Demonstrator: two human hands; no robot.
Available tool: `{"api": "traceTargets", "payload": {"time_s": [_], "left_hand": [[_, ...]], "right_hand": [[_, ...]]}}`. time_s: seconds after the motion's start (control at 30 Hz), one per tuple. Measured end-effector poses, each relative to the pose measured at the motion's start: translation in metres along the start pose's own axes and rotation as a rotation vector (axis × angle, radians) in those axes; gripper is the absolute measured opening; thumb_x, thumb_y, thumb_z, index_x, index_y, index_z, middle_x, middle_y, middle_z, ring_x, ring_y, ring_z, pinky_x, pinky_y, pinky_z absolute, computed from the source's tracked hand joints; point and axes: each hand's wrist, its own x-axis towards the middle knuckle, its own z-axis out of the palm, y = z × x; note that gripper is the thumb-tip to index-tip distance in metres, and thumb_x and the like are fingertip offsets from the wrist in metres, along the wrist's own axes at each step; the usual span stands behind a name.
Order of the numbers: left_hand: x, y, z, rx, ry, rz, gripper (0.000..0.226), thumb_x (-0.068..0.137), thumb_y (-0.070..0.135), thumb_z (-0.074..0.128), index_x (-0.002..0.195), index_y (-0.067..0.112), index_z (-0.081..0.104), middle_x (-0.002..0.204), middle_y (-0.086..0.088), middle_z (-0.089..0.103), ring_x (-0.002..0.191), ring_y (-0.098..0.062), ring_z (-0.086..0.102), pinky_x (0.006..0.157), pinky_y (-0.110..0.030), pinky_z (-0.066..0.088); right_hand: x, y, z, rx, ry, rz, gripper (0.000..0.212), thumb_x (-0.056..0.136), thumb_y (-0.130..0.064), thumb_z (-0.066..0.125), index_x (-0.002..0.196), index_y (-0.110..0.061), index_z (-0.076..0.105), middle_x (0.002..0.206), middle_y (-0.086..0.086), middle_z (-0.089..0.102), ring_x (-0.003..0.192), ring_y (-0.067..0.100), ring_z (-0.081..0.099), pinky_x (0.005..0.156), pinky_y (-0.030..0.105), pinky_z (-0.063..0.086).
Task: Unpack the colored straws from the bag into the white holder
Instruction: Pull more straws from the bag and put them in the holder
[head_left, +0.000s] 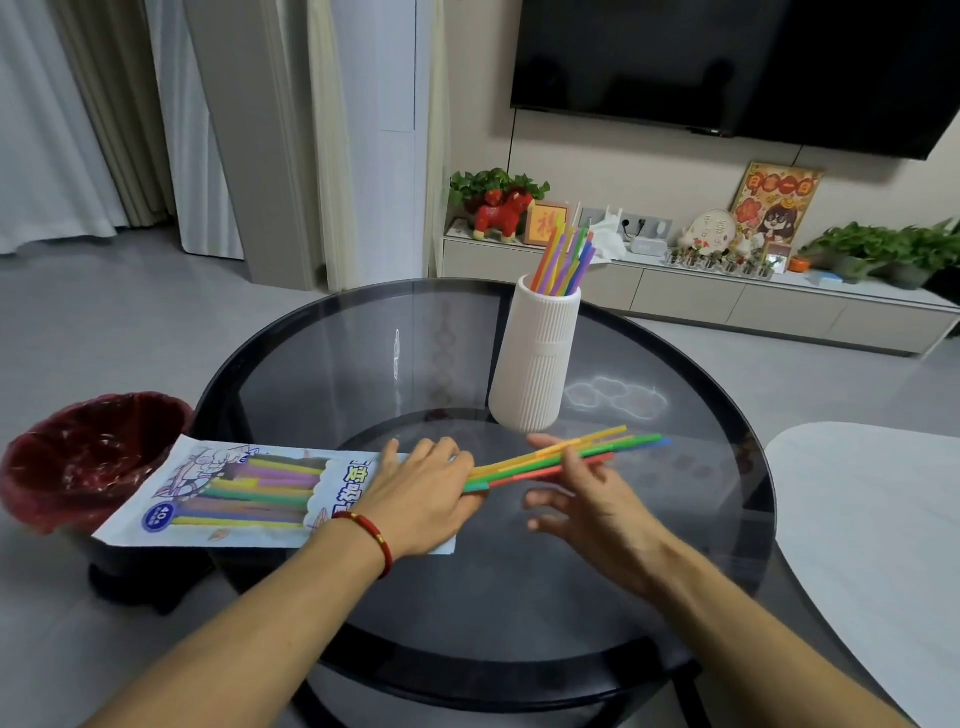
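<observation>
1. Pulling the loose straws (566, 454) out works best, I think, if the left hand (423, 491) presses flat on the bag (228, 491) near its mouth, fingers straight, as it does.
2. The right hand (582, 488) pinches these few straws by thumb and fingers; a straight pull should avoid bending them.
3. The bag lies on the desk (649, 545) and holds more straws.
4. The white holder (537, 358) stands upright just behind, already holding a bunch (563, 260).
</observation>
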Motion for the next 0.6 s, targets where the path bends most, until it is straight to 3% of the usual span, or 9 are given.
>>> {"api": "traceTargets", "payload": {"time_s": [0.1,0.17,0.27,0.43,0.6], "left_hand": [[-0.001,0.006,0.001,-0.034,0.016,0.025,0.025,0.098,0.051,0.035,0.102,0.028,0.042,0.117,0.003,0.049,0.114,-0.021,0.046,0.112,-0.06,0.024],[-0.003,0.003,0.0,-0.019,0.014,0.014,0.026,0.096,0.053,0.037,0.102,0.028,0.043,0.117,0.003,0.049,0.114,-0.02,0.046,0.111,-0.06,0.025],[-0.004,-0.005,0.001,0.006,-0.043,-0.013,0.032,0.097,0.053,0.038,0.108,0.025,0.047,0.118,0.001,0.048,0.115,-0.022,0.045,0.111,-0.061,0.025],[-0.003,-0.004,0.005,0.029,-0.025,0.023,0.033,0.098,0.052,0.039,0.111,0.023,0.047,0.116,0.001,0.046,0.112,-0.021,0.045,0.111,-0.059,0.026],[-0.002,-0.002,0.003,-0.022,0.021,0.035,0.029,0.097,0.057,0.037,0.102,0.029,0.043,0.113,0.003,0.046,0.111,-0.021,0.046,0.111,-0.056,0.026]], "right_hand": [[0.01,0.012,0.02,-0.136,0.199,-0.168,0.037,0.096,-0.034,0.073,0.096,0.003,0.071,0.067,0.015,0.061,0.055,0.02,0.057,0.054,0.027,0.051],[0.016,0.004,0.018,-0.215,0.343,-0.24,0.027,0.095,-0.019,0.068,0.081,0.003,0.071,0.055,0.015,0.056,0.045,0.02,0.05,0.047,0.026,0.046],[0.017,-0.009,0.006,-0.193,0.459,-0.301,0.027,0.082,-0.021,0.071,0.077,0.006,0.071,0.054,0.017,0.053,0.041,0.021,0.047,0.039,0.026,0.04],[0.013,0.003,0.016,-0.194,0.41,-0.228,0.036,0.094,-0.026,0.075,0.087,0.01,0.071,0.057,0.012,0.058,0.044,0.015,0.054,0.04,0.025,0.045],[0.014,-0.023,0.008,-0.315,0.495,-0.264,0.031,0.094,-0.013,0.067,0.086,0.017,0.066,0.054,0.015,0.059,0.043,0.019,0.054,0.038,0.025,0.045]]}}
